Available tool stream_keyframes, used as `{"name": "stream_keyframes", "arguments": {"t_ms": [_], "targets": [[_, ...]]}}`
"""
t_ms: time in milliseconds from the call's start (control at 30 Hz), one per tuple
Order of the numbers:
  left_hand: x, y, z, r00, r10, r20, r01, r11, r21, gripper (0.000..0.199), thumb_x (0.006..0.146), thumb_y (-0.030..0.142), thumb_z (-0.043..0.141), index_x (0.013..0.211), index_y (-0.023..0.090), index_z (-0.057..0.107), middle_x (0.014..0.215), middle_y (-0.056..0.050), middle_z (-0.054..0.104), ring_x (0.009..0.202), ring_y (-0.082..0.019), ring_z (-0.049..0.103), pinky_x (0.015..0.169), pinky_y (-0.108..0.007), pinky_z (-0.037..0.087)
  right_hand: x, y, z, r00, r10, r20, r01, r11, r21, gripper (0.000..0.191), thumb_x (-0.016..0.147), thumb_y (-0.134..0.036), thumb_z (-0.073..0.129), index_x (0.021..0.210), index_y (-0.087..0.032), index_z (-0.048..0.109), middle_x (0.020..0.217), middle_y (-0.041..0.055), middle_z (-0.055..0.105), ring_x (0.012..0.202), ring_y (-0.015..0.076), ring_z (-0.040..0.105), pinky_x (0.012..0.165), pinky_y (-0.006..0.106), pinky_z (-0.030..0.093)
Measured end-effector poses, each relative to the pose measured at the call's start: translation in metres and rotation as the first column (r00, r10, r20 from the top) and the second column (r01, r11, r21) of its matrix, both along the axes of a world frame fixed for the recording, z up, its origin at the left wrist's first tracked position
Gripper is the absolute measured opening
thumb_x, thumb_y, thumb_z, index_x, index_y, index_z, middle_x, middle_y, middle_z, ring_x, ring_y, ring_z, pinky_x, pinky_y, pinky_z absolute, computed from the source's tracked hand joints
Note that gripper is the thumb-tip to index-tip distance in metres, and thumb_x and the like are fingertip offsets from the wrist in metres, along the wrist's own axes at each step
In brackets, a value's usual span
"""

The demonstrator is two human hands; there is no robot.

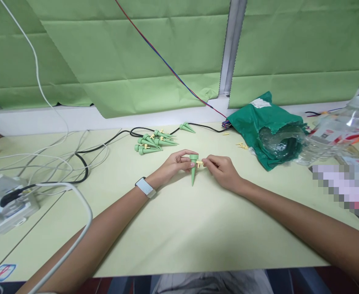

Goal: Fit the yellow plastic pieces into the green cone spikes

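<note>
Between thumb and fingers, my left hand (176,162) grips a green plant watering spike (193,168), cap up and tip pointing down over the table. A small yellow valve (199,163) sticks out from the spike's right side. The fingers of my right hand (222,169) are pinched at the outer end of that valve. Beyond my left hand lies a pile of green spikes (149,141), several with yellow valves on them. Farther back are more green spikes (187,127). Loose yellow valves (242,145) lie beyond my right hand.
A torn green plastic bag (253,122) and a large clear bottle (335,130) occupy the right side. White cables and a power strip (11,204) crowd the left; one thick white cable (86,204) crosses above my left forearm. A black cable (133,130) runs along the back.
</note>
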State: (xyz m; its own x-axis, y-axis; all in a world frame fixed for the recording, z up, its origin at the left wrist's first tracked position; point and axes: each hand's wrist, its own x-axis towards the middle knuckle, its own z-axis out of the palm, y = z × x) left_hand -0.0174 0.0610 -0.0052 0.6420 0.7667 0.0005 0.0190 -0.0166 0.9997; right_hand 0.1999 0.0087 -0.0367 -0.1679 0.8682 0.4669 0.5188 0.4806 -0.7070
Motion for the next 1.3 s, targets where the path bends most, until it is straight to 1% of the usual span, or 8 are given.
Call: {"name": "stream_keyframes", "arguments": {"t_ms": [100,200,367,567,700,900,1133,1300], "targets": [[0.0,0.0,0.0,1.0,-0.001,-0.001,0.001,1.0,-0.012,0.048,0.081,0.032,0.079,0.124,0.017,0.065,0.083,-0.003,0.067,0.081,-0.017,0.061,0.078,-0.03,0.046,-0.001,-0.001,0.001,0.998,0.032,0.056,-0.035,0.998,0.048,0.032,0.099,-0.044,0.055,0.078,-0.02,0.058,0.066,-0.0022,0.056,0.059,0.0124,0.047,0.059,0.027,0.033],[0.0,0.001,0.0,1.0,-0.005,0.004,0.005,1.0,-0.019,0.048,0.081,0.032,0.079,0.124,0.017,0.065,0.086,-0.004,0.069,0.082,-0.017,0.062,0.078,-0.03,0.046,-0.001,-0.002,0.002,0.993,0.062,0.097,-0.064,0.998,0.016,0.044,0.106,-0.041,0.04,0.069,-0.02,0.052,0.06,-0.0025,0.051,0.056,0.0123,0.044,0.059,0.027,0.032],[0.0,0.0,0.002,1.0,0.006,-0.001,-0.006,1.0,-0.018,0.048,0.08,0.033,0.08,0.123,0.017,0.064,0.087,-0.004,0.07,0.082,-0.017,0.063,0.078,-0.03,0.045,-0.001,-0.003,0.002,0.994,0.038,0.099,-0.044,0.997,0.065,0.022,0.101,-0.039,0.052,0.091,-0.021,0.06,0.072,-0.0014,0.061,0.061,0.0128,0.049,0.061,0.026,0.034],[0.004,-0.005,0.007,0.997,-0.071,-0.024,0.071,0.997,-0.029,0.049,0.073,0.028,0.086,0.115,0.016,0.066,0.087,-0.004,0.069,0.085,-0.016,0.064,0.083,-0.032,0.047,-0.003,-0.003,0.001,0.974,0.071,0.216,-0.094,0.991,0.098,0.037,0.106,-0.036,0.043,0.074,-0.02,0.054,0.067,-0.0009,0.058,0.06,0.0124,0.048,0.061,0.027,0.03],[0.006,-0.007,0.007,0.998,-0.05,-0.025,0.05,0.999,-0.013,0.048,0.072,0.029,0.086,0.115,0.016,0.067,0.08,-0.001,0.065,0.08,-0.016,0.063,0.079,-0.031,0.047,-0.004,-0.005,0.0,0.963,0.046,0.264,-0.078,0.991,0.111,0.036,0.106,-0.037,0.041,0.077,-0.021,0.055,0.071,0.0004,0.062,0.061,0.0132,0.05,0.061,0.027,0.03],[0.003,-0.004,0.006,0.996,-0.022,-0.081,0.024,0.999,0.028,0.05,0.073,0.032,0.085,0.116,0.017,0.066,0.063,0.006,0.05,0.063,-0.012,0.054,0.064,-0.027,0.041,-0.004,-0.008,0.0,0.967,0.016,0.256,-0.053,0.989,0.138,0.019,0.103,-0.038,0.048,0.1,-0.022,0.057,0.081,0.0019,0.068,0.061,0.0136,0.053,0.061,0.026,0.033],[0.006,-0.009,0.004,0.997,-0.003,-0.075,0.005,0.999,0.035,0.054,0.071,0.033,0.086,0.118,0.018,0.064,0.069,0.004,0.055,0.066,-0.012,0.053,0.066,-0.027,0.039,-0.006,-0.007,-0.003,0.95,-0.052,0.307,0.013,0.991,0.13,0.032,0.106,-0.032,0.035,0.078,-0.022,0.048,0.063,-0.0006,0.055,0.054,0.0145,0.044,0.057,0.029,0.025],[0.009,-0.01,0.004,0.998,0.022,-0.059,-0.021,0.999,0.026,0.054,0.073,0.032,0.085,0.12,0.017,0.063,0.066,0.005,0.05,0.066,-0.013,0.053,0.067,-0.028,0.039,-0.008,-0.013,-0.001,0.965,-0.063,0.254,0.034,0.993,0.117,0.019,0.103,-0.032,0.044,0.088,-0.022,0.05,0.071,-0.0008,0.06,0.057,0.014,0.048,0.058,0.028,0.028]]}}
